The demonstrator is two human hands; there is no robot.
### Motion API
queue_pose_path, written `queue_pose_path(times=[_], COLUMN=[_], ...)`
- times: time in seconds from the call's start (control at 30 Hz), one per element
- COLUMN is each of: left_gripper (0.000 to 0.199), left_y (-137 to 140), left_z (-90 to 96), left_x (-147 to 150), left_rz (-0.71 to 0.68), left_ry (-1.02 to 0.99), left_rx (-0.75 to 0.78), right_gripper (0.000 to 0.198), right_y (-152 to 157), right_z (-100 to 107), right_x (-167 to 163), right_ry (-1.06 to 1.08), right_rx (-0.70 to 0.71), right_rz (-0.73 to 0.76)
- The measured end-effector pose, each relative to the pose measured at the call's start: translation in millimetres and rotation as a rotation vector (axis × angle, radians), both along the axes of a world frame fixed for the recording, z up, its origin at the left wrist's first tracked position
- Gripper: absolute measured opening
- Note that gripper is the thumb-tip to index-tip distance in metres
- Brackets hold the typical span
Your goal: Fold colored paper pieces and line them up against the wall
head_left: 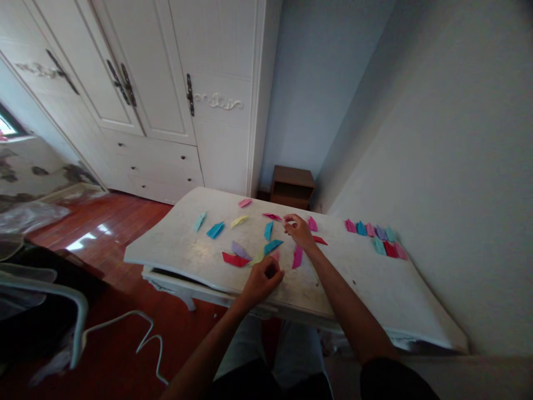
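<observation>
Small folded paper boats in several colours lie on the white table [200,280]. My right hand [297,229] is pinched at the near tip of a dark pink paper boat [272,216]. Beside it lie a blue paper boat [268,230] and a magenta one [312,224]. Closer to me, my left hand [262,279] has its fingers curled toward the thumb; whether anything is between them is hidden. Just beyond it are a light green paper boat [257,258], partly covered, and a red one [235,259].
Folded paper pieces stand in two rows, including a red one [390,249], at the table's right by the wall [437,194]. A white wardrobe [225,139] and a brown cabinet [293,176] stand behind. A white cable [139,314] crosses the floor at left.
</observation>
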State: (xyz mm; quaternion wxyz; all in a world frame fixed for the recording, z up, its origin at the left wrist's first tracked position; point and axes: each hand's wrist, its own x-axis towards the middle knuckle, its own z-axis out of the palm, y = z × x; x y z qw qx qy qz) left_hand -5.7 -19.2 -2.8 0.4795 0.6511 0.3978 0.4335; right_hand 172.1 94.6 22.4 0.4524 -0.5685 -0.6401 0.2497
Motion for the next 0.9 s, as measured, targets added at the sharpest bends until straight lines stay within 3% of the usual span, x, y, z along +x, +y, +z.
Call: queue_pose_path(times=[0.53, 0.67, 0.9], left_gripper=[0.015, 0.017, 0.017], left_y=[1.3, 0.3, 0.4], left_z=[-2.3, 1.1, 1.3], left_x=[-2.1, -3.1, -2.5], left_rz=[-0.046, -0.018, 0.042], left_ry=[-0.142, -0.176, -0.203], left_rx=[-0.075, -0.070, -0.086], right_gripper=[0.042, 0.020, 0.009], right_y=[133.3, 145.4, 143.1], right_z=[5.0, 3.7, 4.2], right_x=[-129.4, -139.7, -126.9], right_ry=[-0.641, -0.762, -0.821], right_rx=[-0.021, -0.073, -0.041], right_rz=[0.241, 0.317, 0.405])
